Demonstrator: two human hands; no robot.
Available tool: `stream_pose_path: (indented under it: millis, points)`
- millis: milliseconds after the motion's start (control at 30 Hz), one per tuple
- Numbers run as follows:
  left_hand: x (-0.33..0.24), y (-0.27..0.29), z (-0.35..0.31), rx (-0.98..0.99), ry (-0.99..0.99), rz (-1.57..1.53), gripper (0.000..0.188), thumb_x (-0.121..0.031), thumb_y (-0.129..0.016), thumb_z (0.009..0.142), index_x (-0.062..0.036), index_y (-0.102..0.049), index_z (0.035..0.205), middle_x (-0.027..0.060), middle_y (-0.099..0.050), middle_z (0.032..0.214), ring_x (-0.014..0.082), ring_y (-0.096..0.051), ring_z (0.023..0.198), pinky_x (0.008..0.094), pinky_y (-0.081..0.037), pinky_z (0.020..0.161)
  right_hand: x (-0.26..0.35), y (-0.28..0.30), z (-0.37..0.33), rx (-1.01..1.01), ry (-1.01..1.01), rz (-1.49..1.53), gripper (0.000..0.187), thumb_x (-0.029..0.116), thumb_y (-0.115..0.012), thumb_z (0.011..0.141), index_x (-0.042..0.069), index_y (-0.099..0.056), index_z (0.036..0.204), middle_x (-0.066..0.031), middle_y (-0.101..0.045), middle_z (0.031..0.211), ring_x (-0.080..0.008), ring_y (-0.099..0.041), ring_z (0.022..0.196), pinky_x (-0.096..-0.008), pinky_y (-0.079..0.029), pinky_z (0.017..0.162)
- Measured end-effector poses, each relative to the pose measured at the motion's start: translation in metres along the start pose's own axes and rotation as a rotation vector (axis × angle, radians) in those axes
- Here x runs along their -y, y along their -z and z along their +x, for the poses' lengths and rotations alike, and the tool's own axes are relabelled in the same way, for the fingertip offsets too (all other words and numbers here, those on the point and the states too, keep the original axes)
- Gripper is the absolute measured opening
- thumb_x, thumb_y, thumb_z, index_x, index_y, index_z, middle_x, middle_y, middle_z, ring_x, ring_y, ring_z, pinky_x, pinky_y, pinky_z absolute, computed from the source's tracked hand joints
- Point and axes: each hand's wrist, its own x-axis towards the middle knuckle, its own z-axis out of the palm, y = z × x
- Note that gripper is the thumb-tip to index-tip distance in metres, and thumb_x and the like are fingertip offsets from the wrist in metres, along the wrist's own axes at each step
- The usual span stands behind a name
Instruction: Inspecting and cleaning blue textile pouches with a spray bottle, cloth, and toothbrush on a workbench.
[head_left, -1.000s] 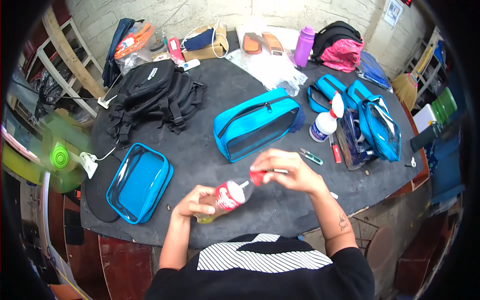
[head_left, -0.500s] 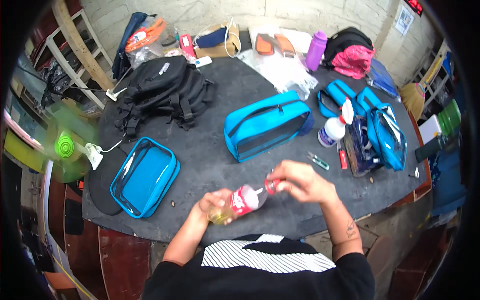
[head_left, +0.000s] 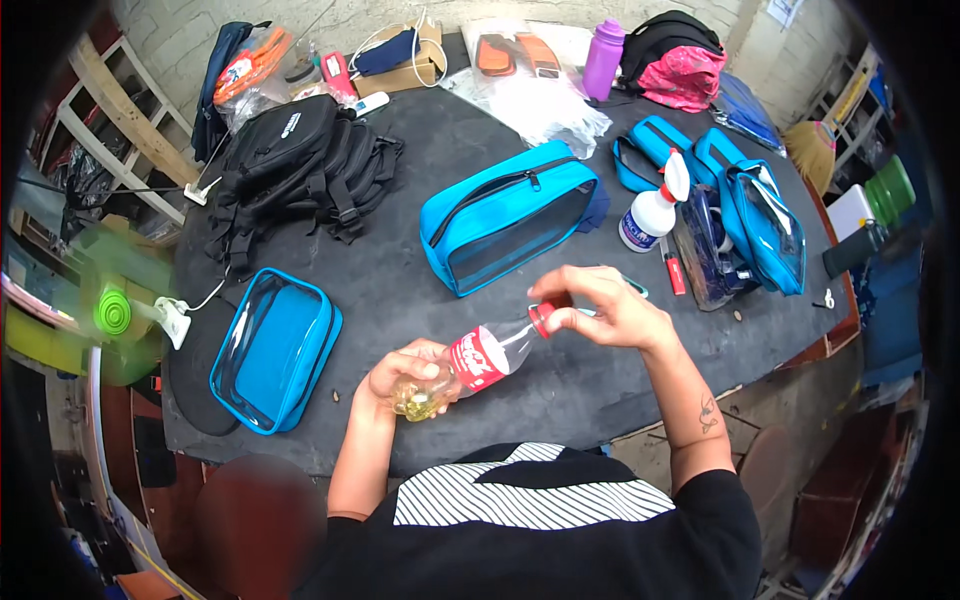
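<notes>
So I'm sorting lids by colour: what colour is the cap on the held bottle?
Red; the cap on the bottle shows best in the head view.

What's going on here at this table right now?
A person holds a small plastic bottle tilted on its side above a dark table. The left hand grips its base, where a little yellowish liquid sits, and the right hand has its fingers on the red cap. Blue zip pouches, a black backpack and a white spray bottle lie around the table.
</notes>
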Motion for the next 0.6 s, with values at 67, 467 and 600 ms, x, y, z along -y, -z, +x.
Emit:
stream_pose_path:
  millis: [67, 467, 600]
  points:
    - [-0.002, -0.006, 0.004, -0.054, -0.085, 0.235, 0.054, -0.022, -0.068, 0.067, 0.0161, -0.055, 0.103, 0.0235, -0.064, 0.081, 0.0285, -0.066, 0.058, 0.0341, -0.057, 0.051, 0.002, -0.015, -0.002, -0.147, -0.179, 0.033, 0.013, 0.012, -0.052, 0.094, 0.001, -0.058, 0.090, -0.0051, -0.058, 0.064, -0.0114, -0.053, 0.055, -0.0272, -0.040, 0.052]
    - [0.005, 0.005, -0.035, -0.133, -0.067, 0.288, 0.057, -0.020, -0.068, 0.069, 0.0175, -0.054, 0.109, 0.0241, -0.065, 0.086, 0.0260, -0.068, 0.067, 0.0319, -0.056, 0.058, -0.002, -0.025, -0.016, -0.022, 0.096, -0.041, 0.049, 0.017, -0.074, 0.075, 0.004, -0.055, 0.118, -0.0105, -0.061, 0.091, -0.0272, -0.059, 0.085, -0.0382, -0.048, 0.074]
    - [-0.001, 0.000, -0.025, -0.131, -0.052, 0.426, 0.061, -0.014, -0.072, 0.064, 0.0155, -0.054, 0.115, 0.0181, -0.065, 0.103, 0.0223, -0.065, 0.091, 0.0300, -0.050, 0.082, -0.014, -0.034, -0.017, 0.037, 0.030, -0.092, 0.019, 0.017, -0.063, 0.084, 0.001, -0.060, 0.093, -0.0139, -0.060, 0.081, -0.0310, -0.057, 0.074, -0.0405, -0.044, 0.067]
